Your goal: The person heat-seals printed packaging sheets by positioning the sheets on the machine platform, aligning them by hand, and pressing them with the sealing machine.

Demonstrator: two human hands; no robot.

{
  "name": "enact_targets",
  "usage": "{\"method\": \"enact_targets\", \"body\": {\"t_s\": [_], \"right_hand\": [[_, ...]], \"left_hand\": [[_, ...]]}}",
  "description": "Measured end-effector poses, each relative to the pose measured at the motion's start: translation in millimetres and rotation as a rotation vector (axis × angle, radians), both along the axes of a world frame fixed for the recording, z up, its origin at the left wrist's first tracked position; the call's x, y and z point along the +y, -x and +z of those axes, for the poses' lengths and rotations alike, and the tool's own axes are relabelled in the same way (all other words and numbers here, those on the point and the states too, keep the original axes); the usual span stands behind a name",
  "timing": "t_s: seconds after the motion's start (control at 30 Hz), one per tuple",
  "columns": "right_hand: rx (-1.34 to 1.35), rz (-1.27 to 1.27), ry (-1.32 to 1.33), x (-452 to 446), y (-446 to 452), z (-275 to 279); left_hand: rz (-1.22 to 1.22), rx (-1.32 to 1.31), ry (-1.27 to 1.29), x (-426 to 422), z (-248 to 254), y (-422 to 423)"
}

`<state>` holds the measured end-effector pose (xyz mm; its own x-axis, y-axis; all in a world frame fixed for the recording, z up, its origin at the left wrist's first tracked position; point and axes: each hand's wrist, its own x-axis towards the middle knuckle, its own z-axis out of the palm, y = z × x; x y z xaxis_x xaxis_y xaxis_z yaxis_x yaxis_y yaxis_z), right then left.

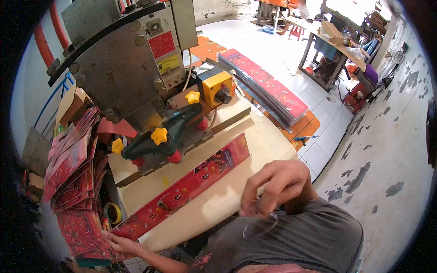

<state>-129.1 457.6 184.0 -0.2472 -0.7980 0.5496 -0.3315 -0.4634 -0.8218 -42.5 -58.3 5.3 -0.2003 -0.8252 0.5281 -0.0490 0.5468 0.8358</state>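
My left hand (122,244) grips the near-left end of a long red printed strip (177,194), thumb on top. The strip lies slantwise across the cream machine table (214,200), below the metal guide edge. To the right, my right hand (276,185) is raised in front of my body, its fingers pinched together. A thin, see-through curled strip (260,226) hangs from those fingertips, partly blurred; its exact kind is unclear. Above the table stands a press machine (120,68) with a dark green clamp frame (177,132) and yellow star knobs (159,136).
A messy pile of red printed sheets (75,168) is at left, near a yellow tape roll (112,213). A stack of long printed strips (264,84) lies on an orange board behind, with a blue pen-like tool (306,137). A cluttered workbench (327,38) stands farther back.
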Motion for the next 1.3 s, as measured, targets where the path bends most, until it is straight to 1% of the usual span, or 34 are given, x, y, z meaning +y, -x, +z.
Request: {"method": "enact_targets", "body": {"t_s": [0.07, 0.1, 0.17, 0.2, 0.23, 0.3, 0.33, 0.37, 0.4, 0.43, 0.5, 0.53, 0.57, 0.6, 0.63, 0.67, 0.7, 0.77, 0.83, 0.9, 1.03, 1.1, 1.17, 1.23, 1.27, 1.3], "right_hand": [[0.224, -0.171, -0.169, -1, 6, 5], [0.229, -0.166, -0.172, 0, 7, 4], [0.311, -0.428, -0.392, 6, 7, -4], [0.274, -0.519, -0.418, 13, 8, -11], [0.273, -0.520, -0.421, 21, 10, -18], [-0.018, -0.863, -0.501, 35, 14, -33], [-0.123, -1.010, -0.373, 34, 16, -44], [-0.228, -1.152, -0.238, 33, 18, -55], [-0.201, -1.263, -0.266, 33, 21, -60], [-0.203, -1.263, -0.269, 33, 24, -64], [-0.078, -1.215, -0.315, 33, 29, -71], [-0.100, -1.092, -0.407, 37, 31, -75], [-0.101, -1.090, -0.406, 36, 31, -75], [-0.109, -1.021, -0.410, 34, 32, -76], [-0.118, -0.950, -0.415, 32, 32, -77], [-0.121, -0.947, -0.415, 32, 34, -79], [-0.214, -0.985, -0.362, 32, 36, -82], [-0.403, -1.058, -0.252, 31, 41, -86], [-0.410, -1.091, -0.230, 34, 46, -91], [-0.386, -1.052, -0.319, 45, 53, -114], [-0.440, -1.020, -0.340, 48, 55, -125], [-0.430, -1.032, -0.402, 50, 53, -123], [-0.418, -1.054, -0.412, 52, 51, -126], [-0.451, -1.064, -0.499, 56, 52, -129], [-0.457, -1.065, -0.500, 60, 55, -139], [-0.378, -1.087, -0.548, 66, 61, -157]], "left_hand": [[-0.011, -0.025, -0.017, 7, 1, -1], [-0.018, -0.049, -0.031, 10, 0, -2], [0.003, -0.003, -0.009, 6, -12, -2], [0.018, 0.039, 0.017, 3, -19, -4], [0.016, 0.038, 0.014, -1, -24, -8], [-0.086, 0.095, -0.177, -8, -34, -16], [-0.088, 0.091, -0.181, -5, -33, -14], [-0.106, 0.150, -0.164, -1, -30, -11], [-0.124, 0.208, -0.146, 2, -29, -11], [-0.124, 0.205, -0.147, -3, -32, -11], [-0.178, 0.222, -0.099, -15, -41, -12], [-0.177, 0.222, -0.098, -10, -37, -9], [-0.105, 0.232, -0.130, -2, -30, -5], [-0.034, 0.241, -0.161, 3, -26, -3], [-0.032, 0.239, -0.160, 0, -28, -7], [-0.064, 0.147, -0.130, -5, -31, -14], [-0.095, 0.055, -0.101, -9, -33, -18], [-0.083, 0.069, -0.121, -9, -33, -19], [-0.071, 0.089, -0.140, -9, -36, -16], [-0.104, 0.255, -0.195, -10, -38, -11], [-0.036, 0.225, -0.129, 9, -18, -5], [-0.166, 0.230, -0.169, 6, -19, -6], [-0.170, 0.254, -0.186, 12, -14, 0], [-0.166, 0.278, -0.203, 18, -11, 1], [-0.152, 0.228, -0.217, 19, -10, 0], [-0.136, 0.177, -0.229, 20, -10, -2]]}}
